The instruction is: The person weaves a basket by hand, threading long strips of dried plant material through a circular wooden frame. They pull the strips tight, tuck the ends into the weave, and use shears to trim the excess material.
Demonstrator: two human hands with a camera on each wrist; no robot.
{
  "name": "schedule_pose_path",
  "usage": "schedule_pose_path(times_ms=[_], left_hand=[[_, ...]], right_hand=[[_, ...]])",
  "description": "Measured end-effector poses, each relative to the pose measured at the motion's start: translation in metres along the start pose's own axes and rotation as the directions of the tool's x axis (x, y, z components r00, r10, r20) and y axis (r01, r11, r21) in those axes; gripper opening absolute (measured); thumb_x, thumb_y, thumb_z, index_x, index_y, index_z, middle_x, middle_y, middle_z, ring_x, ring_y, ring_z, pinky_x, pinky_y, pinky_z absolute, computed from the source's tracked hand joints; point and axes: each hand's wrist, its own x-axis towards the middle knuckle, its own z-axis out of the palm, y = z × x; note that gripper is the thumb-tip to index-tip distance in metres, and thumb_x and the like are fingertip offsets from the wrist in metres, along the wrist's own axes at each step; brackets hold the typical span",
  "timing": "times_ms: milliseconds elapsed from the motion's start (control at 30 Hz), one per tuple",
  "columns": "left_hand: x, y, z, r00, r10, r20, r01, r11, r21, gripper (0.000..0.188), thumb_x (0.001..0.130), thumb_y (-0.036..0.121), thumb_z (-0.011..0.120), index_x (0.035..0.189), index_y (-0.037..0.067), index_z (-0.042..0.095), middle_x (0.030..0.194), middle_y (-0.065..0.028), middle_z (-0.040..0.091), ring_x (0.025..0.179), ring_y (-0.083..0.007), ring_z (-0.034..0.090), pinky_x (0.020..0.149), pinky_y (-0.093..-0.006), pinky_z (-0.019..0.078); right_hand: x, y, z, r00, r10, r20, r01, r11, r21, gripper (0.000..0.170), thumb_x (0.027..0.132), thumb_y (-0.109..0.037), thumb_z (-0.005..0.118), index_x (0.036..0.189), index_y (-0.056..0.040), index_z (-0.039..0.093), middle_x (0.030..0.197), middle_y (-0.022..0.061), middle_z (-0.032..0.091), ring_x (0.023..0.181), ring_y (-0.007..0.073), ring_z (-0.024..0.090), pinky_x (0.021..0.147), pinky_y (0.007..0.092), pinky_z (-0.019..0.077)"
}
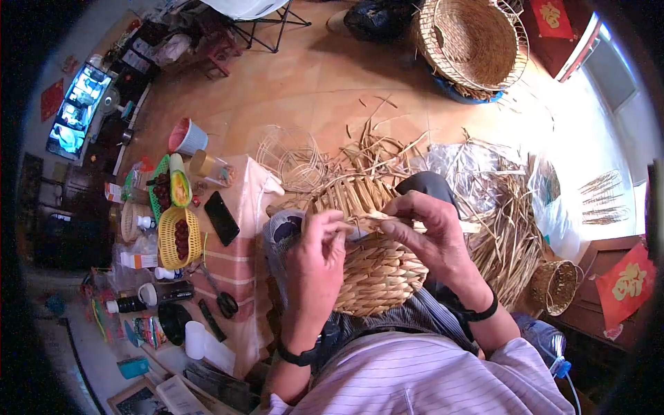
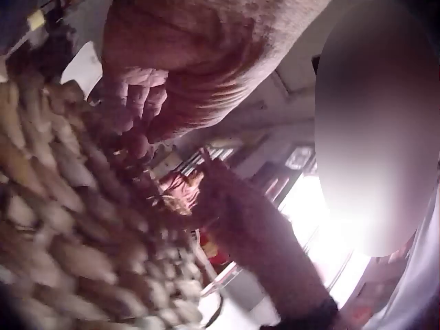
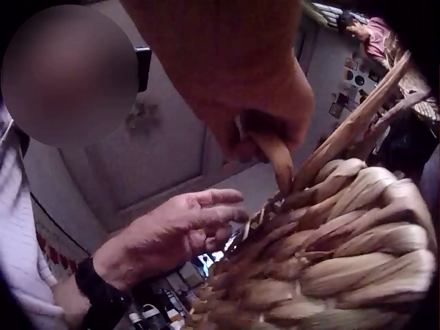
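A woven basket (image 1: pixel 377 277) of thick braided dried strands stands in the person's lap, its chunky weave (image 3: pixel 364 240) large in the right wrist view. At the rim, the right hand (image 1: pixel 432 235) pinches a flat dried strip (image 3: pixel 276 157) between thumb and fingers; the strip bends down into the weave. Opposite it, the left hand (image 1: pixel 318 256) is at the rim with its fingertips close to the strands. Seen from the right wrist, the left fingers (image 3: pixel 213 213) are fairly straight and relaxed. Upright stalks (image 3: pixel 357 117) rise from the basket edge.
Loose dried stalks (image 1: pixel 512 235) lie in a heap at the right, beside clear plastic bags (image 1: pixel 456 173). On the left, a cloth-covered table (image 1: pixel 238 277) bears a phone (image 1: pixel 221 218), a yellow basket (image 1: pixel 169 242) and scissors (image 1: pixel 225 301). A large round basket (image 1: pixel 477 41) stands at the back.
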Motion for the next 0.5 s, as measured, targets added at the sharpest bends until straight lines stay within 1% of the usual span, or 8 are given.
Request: schedule_pose_path(times_ms=[67,100,133,167,233,333,433,500], left_hand=[[-0.002,-0.007,0.006,0.990,0.143,-0.001,-0.137,0.953,0.270,0.030,0.106,0.003,0.066,0.135,0.009,0.064,0.112,-0.0203,0.078,0.099,-0.0400,0.078,0.082,-0.0485,0.0613],[-0.003,-0.004,0.008,0.977,0.213,-0.001,-0.200,0.920,0.337,0.034,0.104,0.002,0.065,0.137,0.009,0.064,0.107,-0.0222,0.077,0.096,-0.0437,0.076,0.082,-0.0513,0.0604],[-0.004,-0.005,0.011,0.971,0.238,0.008,-0.225,0.906,0.358,0.035,0.104,0.001,0.064,0.138,0.009,0.064,0.106,-0.0224,0.077,0.095,-0.0437,0.076,0.082,-0.0516,0.0603],[-0.005,-0.009,0.016,0.965,0.262,0.018,-0.249,0.891,0.379,0.036,0.103,0.000,0.063,0.139,0.008,0.064,0.104,-0.0226,0.077,0.094,-0.0437,0.076,0.082,-0.0519,0.0601],[-0.005,-0.018,0.026,0.960,0.279,0.039,-0.271,0.876,0.399,0.044,0.100,-0.005,0.061,0.143,0.007,0.062,0.102,-0.0239,0.076,0.091,-0.0436,0.076,0.081,-0.0526,0.0597],[-0.004,-0.011,0.029,0.994,0.049,0.098,-0.085,0.909,0.408,0.053,0.101,-0.007,0.058,0.149,0.013,0.058,0.101,-0.0268,0.076,0.087,-0.0464,0.077,0.075,-0.0561,0.0615],[-0.007,-0.025,0.038,0.972,0.235,0.024,-0.229,0.912,0.341,0.063,0.100,-0.011,0.051,0.160,0.011,0.050,0.123,-0.0336,0.073,0.106,-0.0478,0.076,0.090,-0.0545,0.0618],[-0.007,-0.030,0.042,0.973,0.227,0.039,-0.229,0.931,0.284,0.072,0.100,-0.013,0.047,0.168,0.008,0.040,0.136,-0.0356,0.068,0.122,-0.0480,0.072,0.104,-0.0536,0.0577]], right_hand=[[-0.001,0.004,-0.005,0.995,-0.099,-0.010,0.095,0.975,-0.199,0.016,0.097,-0.009,0.083,0.109,-0.0004,0.077,0.093,0.0143,0.074,0.080,0.0250,0.070,0.069,0.0343,0.0541],[-0.002,0.006,-0.004,0.988,-0.153,-0.005,0.146,0.951,-0.272,0.015,0.097,-0.009,0.083,0.107,-0.0004,0.076,0.092,0.0146,0.073,0.080,0.0276,0.070,0.069,0.0352,0.0544],[-0.003,0.007,-0.002,0.979,-0.206,0.004,0.195,0.919,-0.342,0.014,0.097,-0.009,0.083,0.105,-0.0004,0.076,0.091,0.0149,0.072,0.080,0.0302,0.071,0.069,0.0361,0.0547],[-0.006,0.004,0.003,0.980,-0.198,-0.013,0.180,0.916,-0.359,0.015,0.092,-0.007,0.084,0.099,-0.0012,0.073,0.091,0.0139,0.067,0.086,0.0373,0.068,0.072,0.0423,0.0556],[-0.007,0.009,0.008,0.959,-0.284,-0.012,0.235,0.816,-0.529,0.017,0.088,-0.008,0.084,0.097,-0.0031,0.071,0.093,0.0125,0.065,0.089,0.0373,0.066,0.075,0.0451,0.0546],[-0.003,0.007,0.015,0.898,-0.436,0.066,0.321,0.543,-0.776,0.020,0.076,-0.010,0.088,0.088,-0.0078,0.072,0.087,0.0092,0.061,0.087,0.0327,0.059,0.077,0.0471,0.0495],[-0.002,0.017,0.020,0.917,-0.393,0.059,0.270,0.507,-0.818,0.017,0.078,-0.015,0.083,0.088,-0.0097,0.071,0.088,0.0093,0.057,0.091,0.0339,0.057,0.079,0.0474,0.0476],[0.000,0.022,0.023,0.925,-0.370,0.083,0.281,0.523,-0.805,0.016,0.080,-0.017,0.079,0.091,-0.0105,0.070,0.090,0.0103,0.055,0.093,0.0345,0.056,0.080,0.0478,0.0470]])
